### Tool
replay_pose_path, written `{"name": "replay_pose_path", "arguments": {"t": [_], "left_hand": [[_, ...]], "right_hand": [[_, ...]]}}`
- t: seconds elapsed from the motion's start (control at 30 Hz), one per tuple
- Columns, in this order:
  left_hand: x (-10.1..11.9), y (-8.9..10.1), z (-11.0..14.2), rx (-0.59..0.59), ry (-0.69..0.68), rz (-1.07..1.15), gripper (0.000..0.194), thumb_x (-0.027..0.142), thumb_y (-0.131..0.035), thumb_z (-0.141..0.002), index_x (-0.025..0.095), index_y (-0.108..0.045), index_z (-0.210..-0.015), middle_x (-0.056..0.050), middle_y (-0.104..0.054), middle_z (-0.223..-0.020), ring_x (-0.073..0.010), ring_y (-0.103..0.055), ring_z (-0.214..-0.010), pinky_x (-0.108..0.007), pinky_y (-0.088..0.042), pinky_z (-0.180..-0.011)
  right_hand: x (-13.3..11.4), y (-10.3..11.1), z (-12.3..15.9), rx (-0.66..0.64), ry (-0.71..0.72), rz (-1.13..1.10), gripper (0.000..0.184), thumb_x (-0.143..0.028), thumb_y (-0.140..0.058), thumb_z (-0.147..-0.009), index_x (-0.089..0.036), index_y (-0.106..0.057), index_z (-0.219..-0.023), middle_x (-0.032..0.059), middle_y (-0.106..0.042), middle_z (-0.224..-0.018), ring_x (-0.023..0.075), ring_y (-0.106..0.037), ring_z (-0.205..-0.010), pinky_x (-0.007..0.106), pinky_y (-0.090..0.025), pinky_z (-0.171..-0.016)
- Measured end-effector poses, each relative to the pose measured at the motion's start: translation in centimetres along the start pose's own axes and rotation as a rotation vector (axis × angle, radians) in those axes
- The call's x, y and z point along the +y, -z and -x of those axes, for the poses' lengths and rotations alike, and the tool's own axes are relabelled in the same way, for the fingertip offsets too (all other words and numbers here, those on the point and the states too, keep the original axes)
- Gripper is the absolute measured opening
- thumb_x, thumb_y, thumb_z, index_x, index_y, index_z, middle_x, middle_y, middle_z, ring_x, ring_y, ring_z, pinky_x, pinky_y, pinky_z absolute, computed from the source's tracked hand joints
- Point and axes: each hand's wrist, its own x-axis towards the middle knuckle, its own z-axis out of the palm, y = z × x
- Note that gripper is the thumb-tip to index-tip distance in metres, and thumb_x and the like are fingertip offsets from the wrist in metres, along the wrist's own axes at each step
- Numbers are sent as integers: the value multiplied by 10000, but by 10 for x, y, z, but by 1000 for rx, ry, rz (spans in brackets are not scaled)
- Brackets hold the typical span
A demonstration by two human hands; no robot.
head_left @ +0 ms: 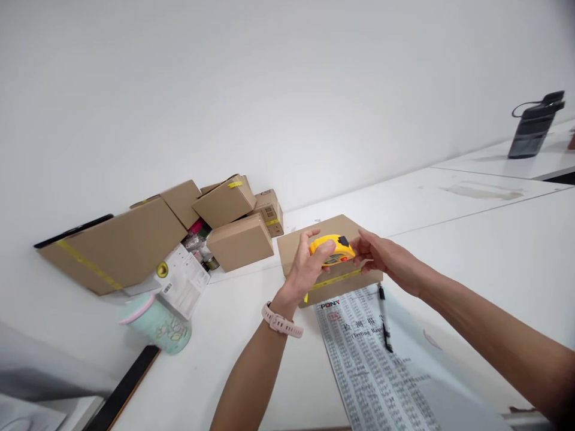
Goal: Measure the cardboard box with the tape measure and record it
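My left hand grips a yellow tape measure just above a small cardboard box on the white table. A strip of yellow tape blade runs along the box's front edge. My right hand meets the tape measure from the right, its fingers pinched at the case's edge. A pink watch sits on my left wrist.
A pile of cardboard boxes leans against the wall at left, with a mint green cup in front of it. A printed sheet with a black pen lies near me. A dark device stands far right.
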Motion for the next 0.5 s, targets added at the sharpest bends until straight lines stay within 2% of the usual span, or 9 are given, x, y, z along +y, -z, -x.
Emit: {"name": "replay_pose_path", "arguments": {"t": [0.1,0.2,0.3,0.37,0.43,0.5], "left_hand": [[2,2,4,8,0,-1,662,526,-670,-841,189,-421,-1354,-89,-684,-1025,-172,-625,-801,-242,-446,-596],[-3,20,5,47,7,18,665,548,-698,-812,194,-462,-1322,-76,-693,-990,-133,-603,-665,-226,-411,-536],[-9,57,4,164,8,19,651,579,-719,-769,184,-505,-1240,-49,-688,-897,-106,-568,-562,-209,-371,-483],[-13,89,3,232,17,1,598,596,-701,-763,167,-541,-1146,-33,-673,-809,-90,-530,-507,-196,-333,-450],[-18,121,2,277,51,-22,550,618,-667,-763,150,-579,-1038,-24,-650,-712,-80,-488,-459,-192,-307,-427],[-24,147,2,305,96,-45,530,625,-655,-753,144,-604,-969,-22,-632,-646,-85,-472,-436,-192,-293,-415]], "right_hand": [[-12,-8,-9,-54,-87,-32,562,-720,-491,-889,-199,-648,-749,57,-656,-824,166,-580,-708,277,-479,-601],[-16,2,-22,16,-103,-100,469,-629,-548,-910,-203,-609,-723,46,-616,-751,160,-561,-674,258,-464,-557],[-18,32,-46,187,-58,-150,336,-464,-575,-944,-210,-579,-725,44,-589,-726,152,-555,-666,244,-476,-564],[-16,56,-63,294,-68,-80,260,-376,-588,-944,-214,-580,-741,33,-589,-738,141,-556,-673,239,-498,-611],[-7,75,-79,335,-116,-23,267,-355,-574,-950,-211,-574,-725,36,-585,-729,143,-548,-666,255,-500,-623],[6,85,-92,354,-159,44,276,-355,-590,-939,-201,-586,-710,47,-598,-733,152,-556,-681,273,-497,-633]]}}
